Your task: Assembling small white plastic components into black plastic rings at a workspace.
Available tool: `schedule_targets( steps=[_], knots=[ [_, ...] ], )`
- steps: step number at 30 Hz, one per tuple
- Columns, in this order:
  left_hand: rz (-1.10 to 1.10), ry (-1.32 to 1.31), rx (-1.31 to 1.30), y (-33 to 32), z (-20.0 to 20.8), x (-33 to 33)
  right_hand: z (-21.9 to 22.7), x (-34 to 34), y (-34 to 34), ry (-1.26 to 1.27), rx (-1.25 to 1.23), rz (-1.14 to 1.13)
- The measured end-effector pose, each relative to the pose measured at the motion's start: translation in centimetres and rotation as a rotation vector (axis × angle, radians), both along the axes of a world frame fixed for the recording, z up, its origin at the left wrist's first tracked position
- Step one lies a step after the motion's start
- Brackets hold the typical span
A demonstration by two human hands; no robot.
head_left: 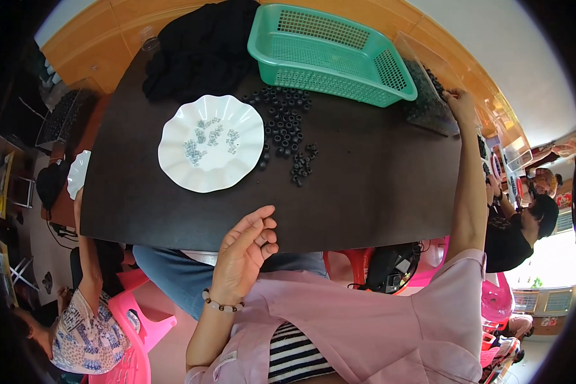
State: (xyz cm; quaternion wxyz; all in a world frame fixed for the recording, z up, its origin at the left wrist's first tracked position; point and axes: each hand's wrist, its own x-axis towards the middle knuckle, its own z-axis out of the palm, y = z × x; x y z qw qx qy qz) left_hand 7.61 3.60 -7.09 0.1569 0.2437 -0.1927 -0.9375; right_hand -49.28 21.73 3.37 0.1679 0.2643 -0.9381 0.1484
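Observation:
My left hand [242, 256] is raised over the table's near edge, thumb against the curled fingers; whatever it may pinch is too small to make out. At the far right my right hand [461, 104] reaches to the rim of a clear plastic box [432, 118] holding black pieces. Its fingers are bent together, and I cannot make out what is between them. A white scalloped plate [173, 163] carries small clear pieces [201, 136] in loose clusters. Beside it, many small black ring-shaped pieces [287, 125] are spread on the dark table [365, 192].
A green plastic basket [333, 80] stands at the back, left of the clear box. Black cloth [201, 48] is heaped behind the plate. On the left sits another person [93, 333] with a white plate [78, 173]; a person in black [515, 233] is at the right.

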Motion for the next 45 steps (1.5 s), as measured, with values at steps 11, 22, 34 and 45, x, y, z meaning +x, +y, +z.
schedule_targets(
  steps=[11,22,34,45],
  knots=[
    [-0.031,0.028,0.006,-0.3,-0.2,0.0,-0.3,0.7,-0.4,0.107,0.077,-0.013],
    [-0.019,0.016,0.014,-0.3,-0.5,0.2,-4.4,25.5,-12.0,-0.143,-0.238,0.832],
    [-0.009,0.027,0.025,-0.1,-0.5,0.1,-8.8,32.6,-15.8,-0.107,-0.059,0.979],
    [-0.017,0.026,0.037,-0.5,-0.2,-0.2,-7.5,33.8,-14.8,-0.296,-0.166,1.082]
  ],
)
